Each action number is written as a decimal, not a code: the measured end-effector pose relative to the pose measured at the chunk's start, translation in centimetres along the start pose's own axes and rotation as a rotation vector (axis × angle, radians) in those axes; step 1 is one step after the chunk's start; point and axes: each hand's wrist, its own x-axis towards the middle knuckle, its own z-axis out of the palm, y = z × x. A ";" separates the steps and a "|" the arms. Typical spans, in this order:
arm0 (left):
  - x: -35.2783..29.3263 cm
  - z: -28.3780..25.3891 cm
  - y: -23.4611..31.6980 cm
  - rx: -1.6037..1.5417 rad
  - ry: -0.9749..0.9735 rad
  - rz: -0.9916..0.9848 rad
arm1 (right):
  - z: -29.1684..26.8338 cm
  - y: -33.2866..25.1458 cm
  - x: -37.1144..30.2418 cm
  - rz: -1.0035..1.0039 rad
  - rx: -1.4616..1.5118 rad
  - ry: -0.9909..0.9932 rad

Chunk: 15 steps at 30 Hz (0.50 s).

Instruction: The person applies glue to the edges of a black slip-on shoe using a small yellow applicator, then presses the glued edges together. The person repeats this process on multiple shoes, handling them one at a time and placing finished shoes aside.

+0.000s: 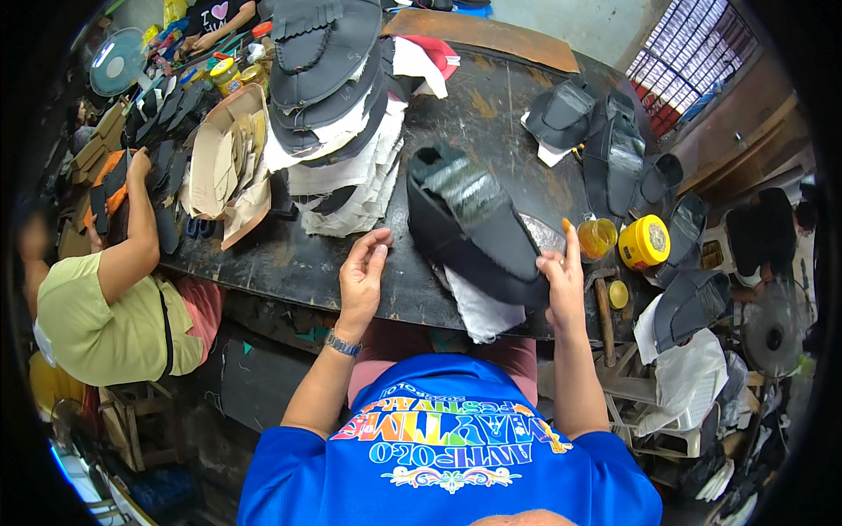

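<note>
A black shoe upper with a glossy clear panel lies on the dark worktable in front of me, over white lining pieces. My right hand grips its near right edge, fingers curled on the black material. My left hand rests flat on the table just left of the upper, fingers apart and holding nothing. A wristwatch sits on my left wrist.
A tall stack of black and white cut pieces stands behind my left hand. A yellow jar and an amber glass jar sit at the right, near a hammer. More black uppers lie at the back right. A person in a green shirt works at the left.
</note>
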 end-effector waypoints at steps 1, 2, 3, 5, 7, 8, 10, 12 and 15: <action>0.2 0.1 -0.1 0.019 -0.012 0.021 | 0.4 0.1 1.2 0.020 0.042 0.007; 0.4 0.2 -0.2 0.025 -0.029 0.040 | 0.7 0.3 2.4 0.039 0.084 0.012; 0.5 0.2 -0.3 0.046 -0.028 0.041 | 0.9 0.5 3.5 0.024 0.099 0.026; 0.5 0.2 -0.4 0.061 -0.035 0.033 | 1.3 0.9 5.6 0.013 0.124 0.069; 0.5 0.2 -0.4 0.070 -0.044 0.025 | 1.8 1.4 7.8 -0.054 0.123 0.115; 0.5 0.1 -0.4 0.073 -0.053 0.021 | 1.9 1.6 8.8 -0.083 0.107 0.126; 0.5 0.2 -0.3 0.129 -0.076 0.045 | 2.6 1.8 11.1 -0.131 0.117 0.196; 0.4 0.2 -0.1 0.192 -0.090 0.067 | 3.6 1.8 13.6 -0.153 0.131 0.201; 0.4 0.2 0.0 0.253 -0.098 0.078 | 6.0 0.9 18.2 -0.237 0.157 0.214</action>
